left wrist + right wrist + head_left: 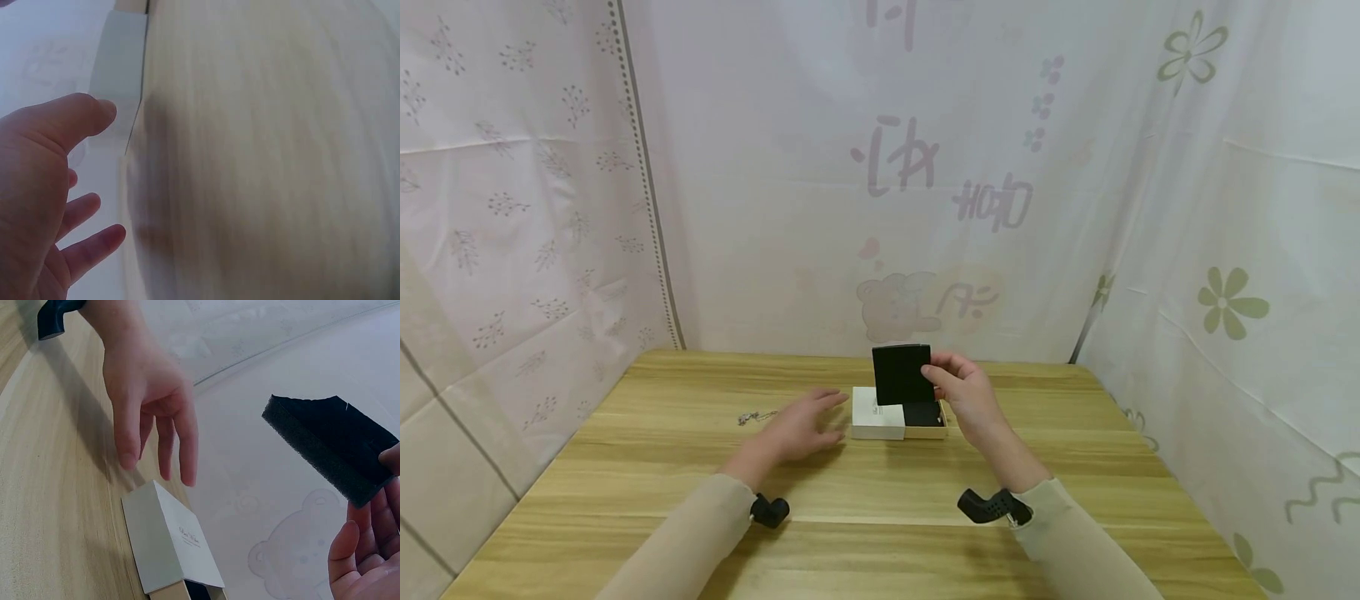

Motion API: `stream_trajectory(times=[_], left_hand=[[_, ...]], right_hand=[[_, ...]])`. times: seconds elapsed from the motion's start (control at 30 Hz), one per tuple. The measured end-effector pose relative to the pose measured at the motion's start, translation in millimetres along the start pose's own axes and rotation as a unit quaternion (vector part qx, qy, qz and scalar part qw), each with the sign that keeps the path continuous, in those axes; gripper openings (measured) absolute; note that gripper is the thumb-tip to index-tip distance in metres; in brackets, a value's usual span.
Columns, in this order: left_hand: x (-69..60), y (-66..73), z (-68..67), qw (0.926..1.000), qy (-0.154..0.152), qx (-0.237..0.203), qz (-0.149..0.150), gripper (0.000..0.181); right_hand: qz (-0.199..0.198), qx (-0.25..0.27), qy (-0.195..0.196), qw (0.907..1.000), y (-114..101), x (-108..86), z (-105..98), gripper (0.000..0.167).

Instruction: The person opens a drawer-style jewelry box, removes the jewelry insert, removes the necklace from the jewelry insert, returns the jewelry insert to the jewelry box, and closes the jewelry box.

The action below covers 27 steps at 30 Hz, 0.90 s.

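My right hand [973,400] pinches a square black foam pad [901,375] by its right edge and holds it up above a small white slide-out box [877,421]. In the right wrist view the foam pad [331,447] shows its porous side edge and smooth dark face. The box's drawer sticks out to the right from under the white sleeve, with black lining [921,414] inside. My left hand [801,425] hovers just left of the box, its fingers spread and holding nothing. In the left wrist view its thumb overlaps the box; contact cannot be told.
A thin silvery chain [756,417] lies on the wooden table [880,550], left of my left hand. Printed curtains [760,208] hang behind the table and along both sides. Each wrist bears a black camera mount [769,510].
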<state>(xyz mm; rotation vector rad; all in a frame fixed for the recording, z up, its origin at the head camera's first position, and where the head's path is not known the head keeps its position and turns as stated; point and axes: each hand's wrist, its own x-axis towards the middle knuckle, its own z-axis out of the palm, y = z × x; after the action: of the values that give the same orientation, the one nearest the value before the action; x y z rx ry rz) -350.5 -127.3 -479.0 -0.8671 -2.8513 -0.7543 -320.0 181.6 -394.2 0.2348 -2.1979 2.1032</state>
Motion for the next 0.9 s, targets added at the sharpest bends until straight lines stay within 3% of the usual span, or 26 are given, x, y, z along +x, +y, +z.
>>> stream_trajectory(times=[0.37, 0.73, 0.9], left_hand=[[9.5, 21.1, 10.7, 0.9999, -0.010, 0.001, 0.011, 0.071], [16.4, 24.9, 18.6, 0.9991, -0.022, 0.035, 0.010, 0.069], [17.9, 26.4, 19.4, 0.9985, -0.025, 0.043, 0.024, 0.065]], right_hand=[[-0.003, -0.004, -0.004, 1.0000, 1, -0.5, -1, 0.016], [0.000, -0.002, -0.002, 1.0000, 2, -0.2, -2, 0.016], [0.002, 0.000, -0.001, 1.0000, 3, -0.4, -2, 0.016]])
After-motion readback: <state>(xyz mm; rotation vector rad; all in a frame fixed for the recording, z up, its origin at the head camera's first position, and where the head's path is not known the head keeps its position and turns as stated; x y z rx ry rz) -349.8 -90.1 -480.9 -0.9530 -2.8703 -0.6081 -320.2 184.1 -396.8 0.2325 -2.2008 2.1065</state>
